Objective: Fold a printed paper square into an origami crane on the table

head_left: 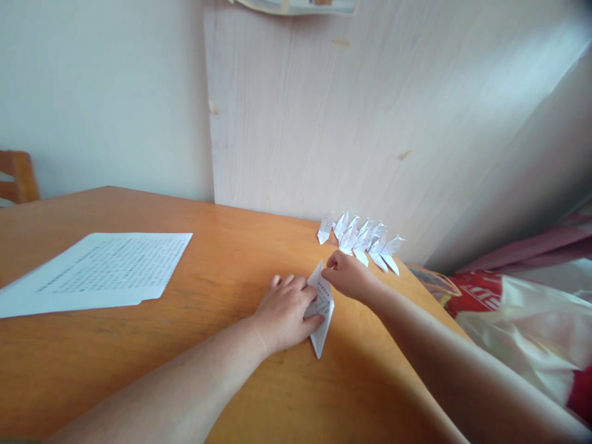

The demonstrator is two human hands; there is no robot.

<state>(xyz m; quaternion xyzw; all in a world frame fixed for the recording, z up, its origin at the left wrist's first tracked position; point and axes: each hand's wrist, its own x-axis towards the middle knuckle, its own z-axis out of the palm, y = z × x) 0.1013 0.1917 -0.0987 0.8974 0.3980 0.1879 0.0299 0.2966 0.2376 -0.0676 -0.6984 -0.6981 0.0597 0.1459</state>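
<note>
A narrow, diamond-shaped piece of folded paper (325, 306) with printed characters lies on the wooden table. My left hand (287, 311) holds it down from the left, with the thumb and fingers bent over its face. At its upper right edge, my right hand (346, 273) is closed, the curled fingers against the paper near its top point. Just beyond my right hand stand several folded paper figures (363, 237) with pointed tips, grouped in rows near the far edge.
A stack of printed sheets (124, 268) lies on the left of the table (222, 370). A pale wooden panel (314, 123) rises behind the table. Past the right edge are red and white plastic bags (522, 327). A chair back (21, 177) shows at far left.
</note>
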